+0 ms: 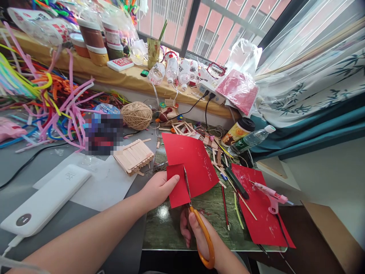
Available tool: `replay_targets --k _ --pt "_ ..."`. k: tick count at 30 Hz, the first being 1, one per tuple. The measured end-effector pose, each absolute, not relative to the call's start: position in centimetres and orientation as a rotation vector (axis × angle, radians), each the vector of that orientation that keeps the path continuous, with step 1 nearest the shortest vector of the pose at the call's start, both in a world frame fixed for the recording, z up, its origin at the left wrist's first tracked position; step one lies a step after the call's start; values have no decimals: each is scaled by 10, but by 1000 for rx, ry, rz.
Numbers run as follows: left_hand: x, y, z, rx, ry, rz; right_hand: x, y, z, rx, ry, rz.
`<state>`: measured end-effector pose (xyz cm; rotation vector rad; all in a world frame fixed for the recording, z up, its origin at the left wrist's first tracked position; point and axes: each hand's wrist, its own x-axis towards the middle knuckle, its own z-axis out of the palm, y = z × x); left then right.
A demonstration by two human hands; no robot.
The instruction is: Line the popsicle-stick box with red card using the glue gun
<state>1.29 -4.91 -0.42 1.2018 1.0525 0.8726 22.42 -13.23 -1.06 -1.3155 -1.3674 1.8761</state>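
My left hand [161, 190] pinches a sheet of red paper [191, 160] at its lower left, thumb on top and fingers hidden underneath. In my right hand [203, 232] is a pair of scissors [205, 232] with orange handles, the fingers wrapped around the grips. The blades sit in a slit that runs up the paper from its lower edge. Left of the slit, a narrower flap lies under my left thumb. Beyond my left hand rests a small box of wooden craft sticks [134, 155].
At the right, a pink glue gun [272, 196] lies on another red sheet [256, 217]. A water bottle [251, 140] and a tumbler [238, 131] stand behind. A white power bank [45, 199], twine ball [137, 115] and pipe cleaners [54, 102] occupy the left. A pencil [225, 207] lies near the paper.
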Motion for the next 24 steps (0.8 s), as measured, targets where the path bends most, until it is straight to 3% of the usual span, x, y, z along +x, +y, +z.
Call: replay_targets --k 24 --pt "15 -49 3 1205 1056 914 225 -137 -25 -1242 -1337 1864"
